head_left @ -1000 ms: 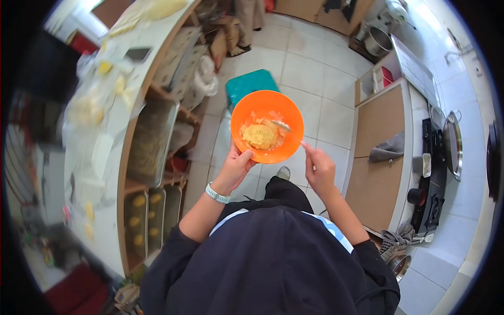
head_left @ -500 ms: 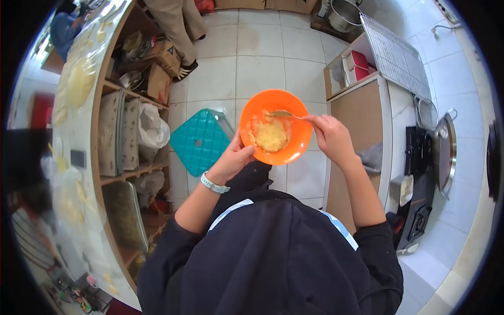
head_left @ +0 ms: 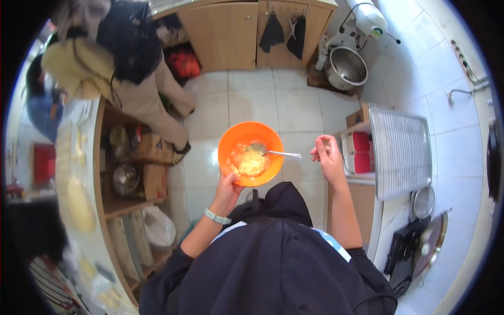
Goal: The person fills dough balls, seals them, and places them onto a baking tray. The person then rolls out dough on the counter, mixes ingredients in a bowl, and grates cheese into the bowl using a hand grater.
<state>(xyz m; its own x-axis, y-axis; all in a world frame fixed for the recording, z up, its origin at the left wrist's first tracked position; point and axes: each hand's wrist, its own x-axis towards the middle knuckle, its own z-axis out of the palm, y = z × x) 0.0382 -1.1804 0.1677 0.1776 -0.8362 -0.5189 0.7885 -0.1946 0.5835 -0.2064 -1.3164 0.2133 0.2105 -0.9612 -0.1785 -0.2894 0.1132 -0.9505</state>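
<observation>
My left hand point(head_left: 226, 193) grips the near left rim of an orange bowl point(head_left: 228, 142), with the fingers under it and the thumb at the edge. Inside lies a pale yellow, lumpy mash point(head_left: 249, 164). A metal spoon point(head_left: 285, 155) rests in the bowl, its head in the mash and its handle sticking out over the right rim. To the right, apart from the bowl and the spoon, my right hand point(head_left: 331, 161) is raised in the air. Its fingers are loosely bent and nothing shows in them.
At the far left a person point(head_left: 126, 68) stands by a shelf unit point(head_left: 134, 209) stacked with boxes and trays. On the right are a wire rack point(head_left: 401, 152), a strainer point(head_left: 422, 202) and a stove point(head_left: 401, 252). A stand mixer point(head_left: 367, 21) with a steel bowl point(head_left: 346, 68) sits at the back.
My right hand has let go of the spoon and moved right, away from the bowl. The view has shifted forward across the room, and the person at the left shows more fully.
</observation>
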